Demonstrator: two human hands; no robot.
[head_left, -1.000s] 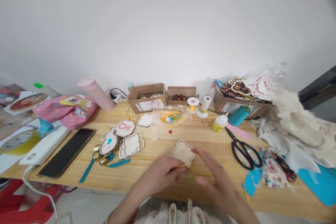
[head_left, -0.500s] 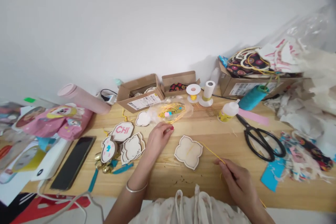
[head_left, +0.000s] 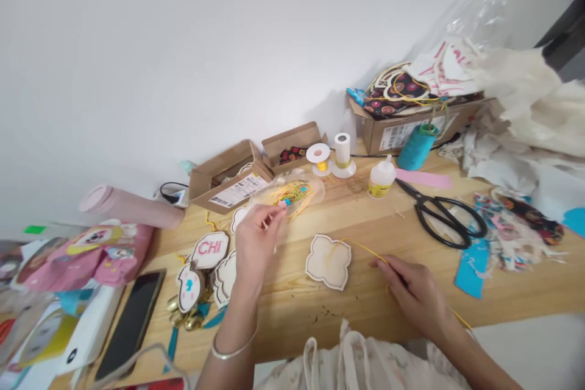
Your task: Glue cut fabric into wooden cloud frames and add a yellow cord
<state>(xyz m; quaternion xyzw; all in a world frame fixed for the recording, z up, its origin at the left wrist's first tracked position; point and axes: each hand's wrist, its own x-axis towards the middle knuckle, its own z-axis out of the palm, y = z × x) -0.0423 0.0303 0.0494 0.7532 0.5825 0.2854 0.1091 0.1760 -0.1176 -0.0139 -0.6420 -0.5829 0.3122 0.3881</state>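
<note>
My left hand (head_left: 256, 241) reaches to the clear plastic bag of yellow threads and small coloured pieces (head_left: 292, 192); its fingertips are pinched at the bag's near edge. My right hand (head_left: 414, 295) rests on the wooden table (head_left: 393, 244) with its fingers closed on a yellow cord (head_left: 361, 247). That cord runs up to a flat cloud-shaped wooden piece (head_left: 329, 261) lying between my hands. A stack of similar pieces, one lettered CHI (head_left: 210, 248), lies left of my left wrist.
Black scissors (head_left: 445, 216), a glue bottle (head_left: 381, 178), a teal thread cone (head_left: 417, 146) and two white spools (head_left: 331, 155) lie beyond. Cardboard boxes (head_left: 228, 180) line the wall. A phone (head_left: 132, 320), a pink bottle (head_left: 130, 208) and fabric scraps (head_left: 512, 234) crowd the sides.
My left hand left the wooden piece and moved up-left to the plastic bag. My right hand drew back to the right, holding the yellow cord. The view has tilted.
</note>
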